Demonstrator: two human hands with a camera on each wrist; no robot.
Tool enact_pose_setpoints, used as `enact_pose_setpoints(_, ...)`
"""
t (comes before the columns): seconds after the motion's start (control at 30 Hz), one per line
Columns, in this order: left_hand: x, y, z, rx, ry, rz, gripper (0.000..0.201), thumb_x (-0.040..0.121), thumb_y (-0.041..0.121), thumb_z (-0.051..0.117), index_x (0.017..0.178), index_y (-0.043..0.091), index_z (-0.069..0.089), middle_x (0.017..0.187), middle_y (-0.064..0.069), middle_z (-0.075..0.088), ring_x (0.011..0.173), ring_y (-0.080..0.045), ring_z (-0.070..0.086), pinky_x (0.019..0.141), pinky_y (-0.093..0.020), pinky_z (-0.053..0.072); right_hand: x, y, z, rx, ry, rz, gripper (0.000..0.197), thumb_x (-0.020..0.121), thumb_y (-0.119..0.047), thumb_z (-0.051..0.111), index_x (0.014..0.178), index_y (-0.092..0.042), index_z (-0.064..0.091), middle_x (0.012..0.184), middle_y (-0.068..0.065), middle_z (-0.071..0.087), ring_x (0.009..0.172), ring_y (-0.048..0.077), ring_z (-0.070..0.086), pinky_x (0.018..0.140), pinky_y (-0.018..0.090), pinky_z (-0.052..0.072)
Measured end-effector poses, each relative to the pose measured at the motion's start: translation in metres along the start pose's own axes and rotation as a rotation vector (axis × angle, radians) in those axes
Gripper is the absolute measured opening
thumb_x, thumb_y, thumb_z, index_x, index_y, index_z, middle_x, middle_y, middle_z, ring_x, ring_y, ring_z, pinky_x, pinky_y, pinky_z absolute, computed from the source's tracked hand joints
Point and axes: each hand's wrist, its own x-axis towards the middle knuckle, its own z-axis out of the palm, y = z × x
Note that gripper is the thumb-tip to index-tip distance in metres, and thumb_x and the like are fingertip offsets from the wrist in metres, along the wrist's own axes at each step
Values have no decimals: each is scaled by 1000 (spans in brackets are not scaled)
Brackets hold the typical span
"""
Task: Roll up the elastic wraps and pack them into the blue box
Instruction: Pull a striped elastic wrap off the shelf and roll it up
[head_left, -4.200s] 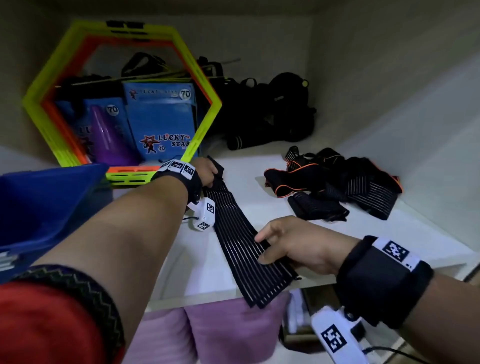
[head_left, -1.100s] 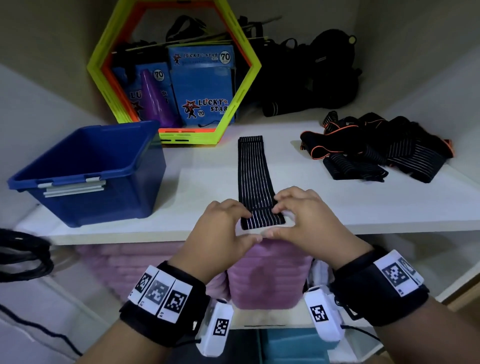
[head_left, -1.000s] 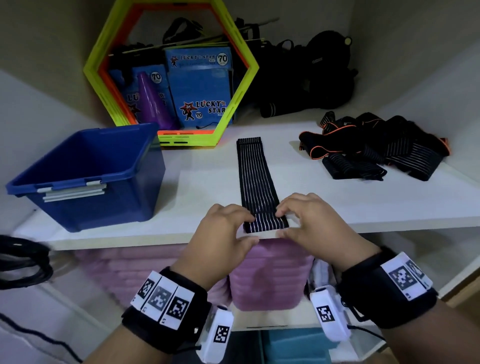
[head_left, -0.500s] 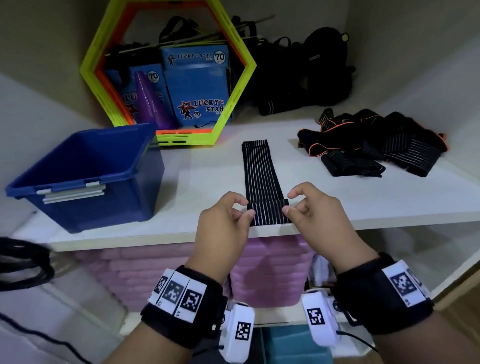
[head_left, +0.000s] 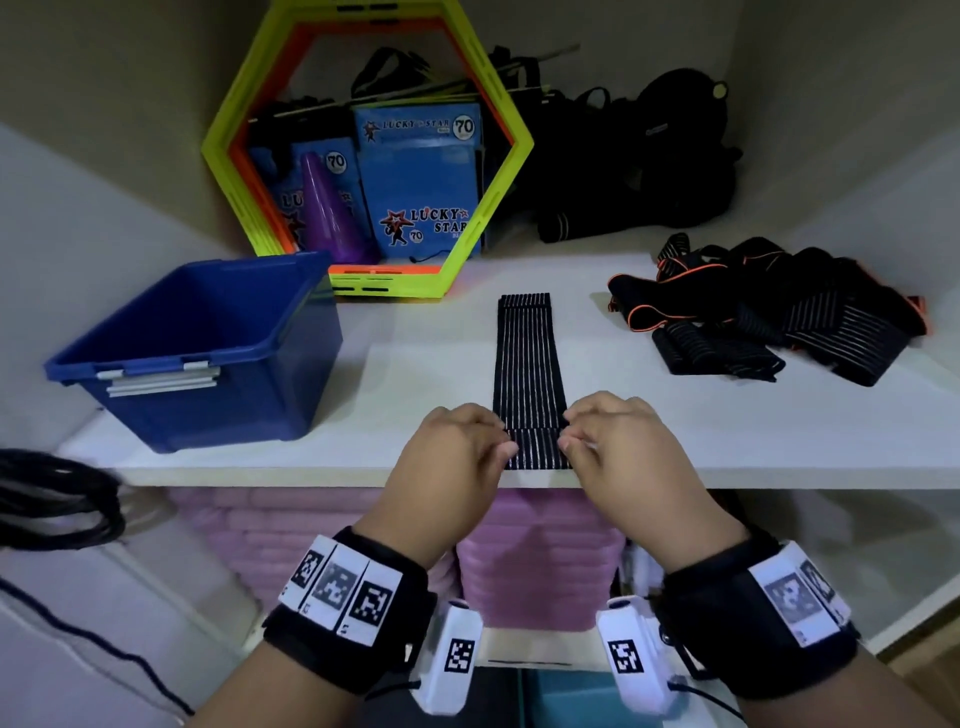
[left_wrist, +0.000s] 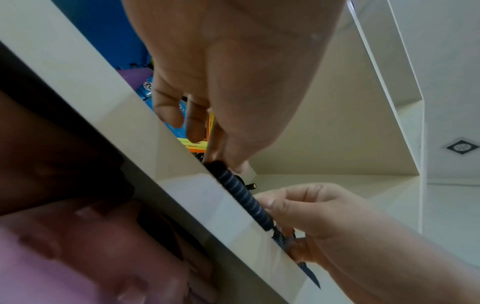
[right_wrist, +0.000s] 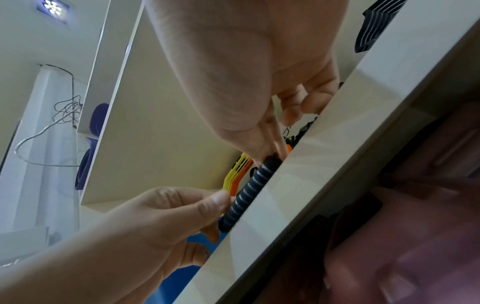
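At the lower centre of the head view, our left hand (head_left: 457, 457) and right hand (head_left: 618, 447) sit at the front edge of the white shelf (head_left: 779, 447), fingers curled. Each pinches one end of the small roll begun at the near end of the striped elastic wrap (head_left: 525, 364). The left wrist view confirms this: the rolled end (left_wrist: 241, 193) lies right on the shelf lip, held between thumb and fingertips at both ends. We judge that a grip at both ends keeps the roll square to the strip, so it winds evenly.

Beyond our hands the unrolled length lies flat and straight, running away from us toward the back of the shelf. Laid out like this, it should feed into the roll without twisting. Only the first turns look made; most of the strip is still flat.

At mid-left stands the blue box (head_left: 197, 358), open-topped, near the wrap but apart from it. We cannot see anything inside it. At mid-right lies a loose pile of further wraps (head_left: 769, 322), black with orange trim, apparently still unrolled.

At the upper centre, against the back wall, leans a yellow-green hexagonal frame (head_left: 498, 208) with blue packets (head_left: 415, 171) and a purple cone (head_left: 327, 208) behind it. Dark bags (head_left: 649, 156) sit to its right.
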Motion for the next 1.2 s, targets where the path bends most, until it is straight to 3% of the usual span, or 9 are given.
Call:
enact_pose_setpoints(0.1,-5,3,-5,-55,-57,-61,43,78,45,79,113,21,75,109,14,70,92,-12,58,85,-27,50,-2,-1,-4,-16,-75,23,36,85,-52,67,104,-21,72,108,-11,66,100,16,58,87,33,48)
enact_pose_setpoints(0.2,-8,1,-6,-130,-94,-172,56,76,20,84,127,31,64,98,27,63,94,-7,58,90,-27,50,-4,1,-9,54,-113,69,41,80,-46,76,113,-25,65,106,-12,64,99,10,59,87,30,48)
enact_pose_setpoints(0.33,-5,1,-6,-389,-11,-363,42,84,16,79,120,29,63,93,13,75,85,5,67,86,-18,52,-3,3,-13,272,-39,160,26,87,-32,73,108,-29,58,77,-15,64,69,-6,56,70,19,45)
enact_pose_setpoints(0.47,1,6,-4,-390,70,-481,27,87,27,76,109,29,60,73,7,75,75,4,67,69,-11,48,2,3,-8,340,24,241,26,89,-33,71,106,-26,53,72,-9,69,77,5,64,75,32,51)
enact_pose_setpoints(0.57,6,10,-5,-328,60,-451,23,89,27,72,103,31,54,64,2,72,64,3,63,58,-9,40,4,2,-6,312,36,234,18,90,-33,69,100,-29,54,61,-10,64,66,3,61,66,30,49)
enact_pose_setpoints(0.67,8,15,-7,-244,25,-404,13,90,26,70,95,32,59,60,3,69,57,-4,60,60,-21,47,5,2,-3,273,20,201,5,91,-31,67,91,-30,63,53,-20,59,58,1,56,58,26,44)
enact_pose_setpoints(0.73,10,15,-7,-183,11,-395,6,90,28,70,89,33,66,62,7,69,61,-3,62,62,-20,48,6,3,-2,241,21,191,4,91,-31,66,87,-30,67,52,-16,58,57,2,56,58,27,46)
enact_pose_setpoints(1.03,18,10,-5,-9,-49,-235,8,88,25,72,90,23,80,91,7,70,81,-12,64,78,-30,52,4,3,-5,79,-13,99,18,93,-40,61,94,-30,75,85,-7,56,77,14,60,72,34,52)
enact_pose_setpoints(1.2,15,9,4,32,-14,-84,10,84,21,70,83,16,79,92,4,72,79,-18,67,73,-36,56,5,3,-13,10,-122,35,47,79,-54,73,114,-23,70,110,-16,54,102,11,50,85,31,48)
